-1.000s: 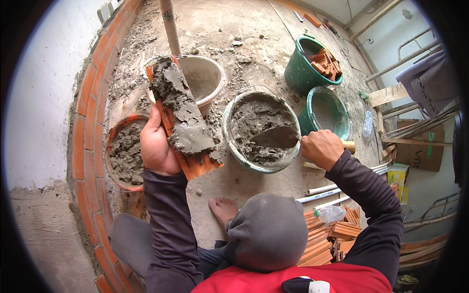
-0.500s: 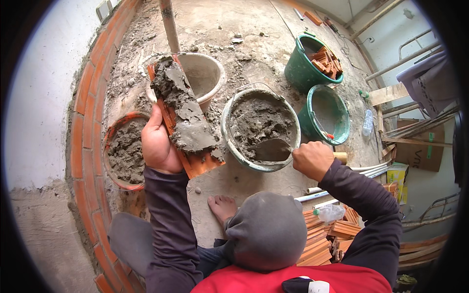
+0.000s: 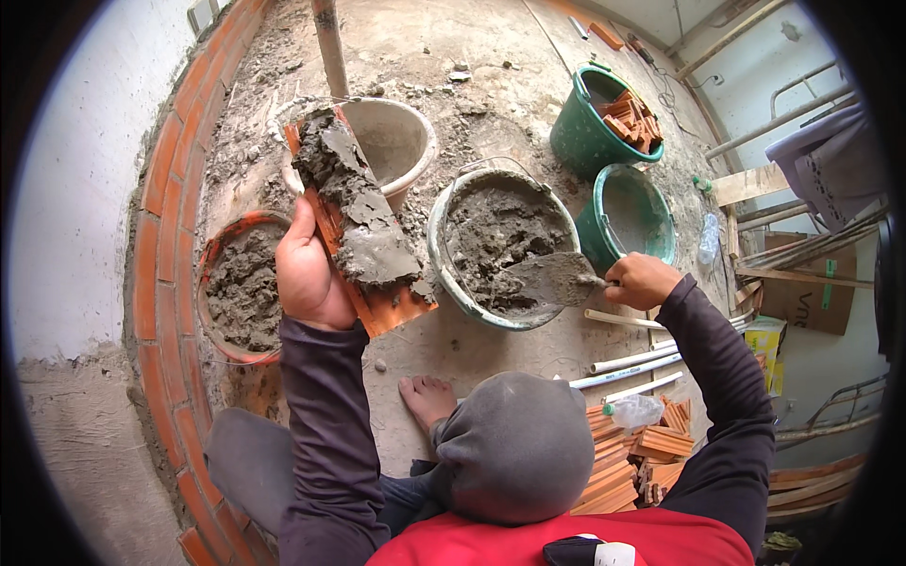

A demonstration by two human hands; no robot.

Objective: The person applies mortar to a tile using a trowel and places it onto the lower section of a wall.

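Observation:
My left hand (image 3: 315, 275) is closed on an orange brick tile (image 3: 384, 314), held tilted at the left of the middle. Wet grey mortar (image 3: 363, 222) lies thick along the tile's upper face. My right hand (image 3: 644, 281) grips a trowel (image 3: 552, 279) by its handle, which my fingers mostly hide. The trowel's mortar-smeared blade reaches over the right rim of a bucket (image 3: 444, 290), its tip at the mortar inside (image 3: 495, 236). Behind the tile stands a pale, mostly bare-walled bucket (image 3: 415, 160).
An orange-rimmed tub (image 3: 209, 292) of mortar sits beside the low brick course (image 3: 159, 274) along the left wall. To the right stand a green bucket (image 3: 576, 137) holding brick pieces and another green bucket (image 3: 590, 236). White pipes (image 3: 628, 366) and stacked bricks (image 3: 609, 472) lie near right.
The right hand has moved right and slightly up, lifting the trowel blade, which now shows more fully over the bucket's rim. The left hand and tile have barely shifted.

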